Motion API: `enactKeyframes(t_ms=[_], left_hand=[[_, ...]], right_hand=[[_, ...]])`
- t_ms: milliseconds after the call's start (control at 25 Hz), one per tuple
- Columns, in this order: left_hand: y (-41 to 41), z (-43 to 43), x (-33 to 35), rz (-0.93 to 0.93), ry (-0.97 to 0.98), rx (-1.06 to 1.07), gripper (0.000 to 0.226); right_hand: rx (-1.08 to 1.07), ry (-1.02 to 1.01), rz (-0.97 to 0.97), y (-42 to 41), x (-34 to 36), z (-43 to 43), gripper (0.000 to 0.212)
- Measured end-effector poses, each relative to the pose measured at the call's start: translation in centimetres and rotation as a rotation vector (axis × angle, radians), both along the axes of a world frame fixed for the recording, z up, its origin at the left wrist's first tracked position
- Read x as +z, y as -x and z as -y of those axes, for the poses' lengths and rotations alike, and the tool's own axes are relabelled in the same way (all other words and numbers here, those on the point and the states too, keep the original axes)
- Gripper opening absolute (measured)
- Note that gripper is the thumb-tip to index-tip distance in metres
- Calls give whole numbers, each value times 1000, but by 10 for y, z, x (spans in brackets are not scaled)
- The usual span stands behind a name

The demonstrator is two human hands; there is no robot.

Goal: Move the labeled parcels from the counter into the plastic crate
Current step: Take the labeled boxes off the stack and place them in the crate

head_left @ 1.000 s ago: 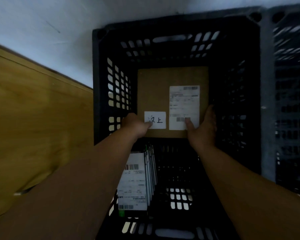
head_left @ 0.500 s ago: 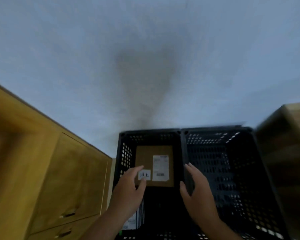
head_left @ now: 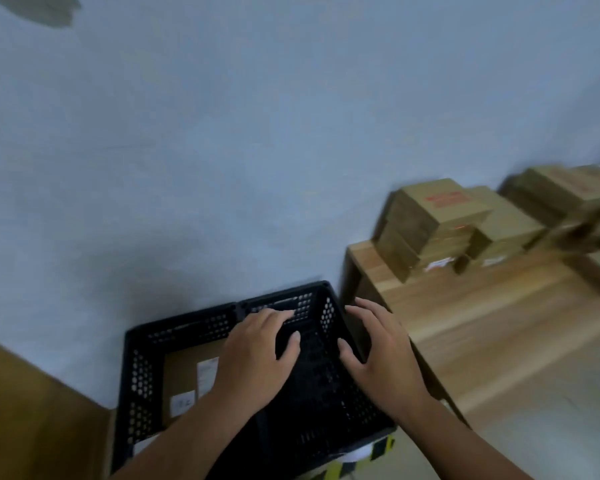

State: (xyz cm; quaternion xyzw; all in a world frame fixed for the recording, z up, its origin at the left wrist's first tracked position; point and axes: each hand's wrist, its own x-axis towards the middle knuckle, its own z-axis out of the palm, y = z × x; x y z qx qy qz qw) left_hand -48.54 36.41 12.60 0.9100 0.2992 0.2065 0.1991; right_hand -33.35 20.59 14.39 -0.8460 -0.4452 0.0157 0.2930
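Brown cardboard parcel [head_left: 184, 379] sits in the black plastic crate [head_left: 136, 375]; left hand [head_left: 257, 358] and right hand [head_left: 381, 355] hover spread, empty, desk [head_left: 482, 306] at right.

Crate [head_left: 142, 375] black perforated plastic; parcels [head_left: 440, 216] matt cardboard; counter [head_left: 482, 317] smooth wood.

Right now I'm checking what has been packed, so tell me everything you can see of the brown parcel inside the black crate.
The brown parcel looks like a flat cardboard box, lying against the far-left inside of the black crate. It bears a tall white shipping label and a smaller white sticker nearer the person; the print is unreadable. The left hand covers its right part in view, without gripping it.
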Motion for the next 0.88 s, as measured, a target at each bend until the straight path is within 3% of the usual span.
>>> enactKeyframes(t_ms=[320,600,880], left_hand=[[-137,119,22,14,-88,-213,45],[-278,241,39,-19,-189,-225,40],[-371,305,35,-26,-139,-220,42]], right_hand=[[-196,-129,36,-113,19,135,53],[-215,-86,135,-247,37,259,53],[-243,-90,117,-336,33,335,52]])
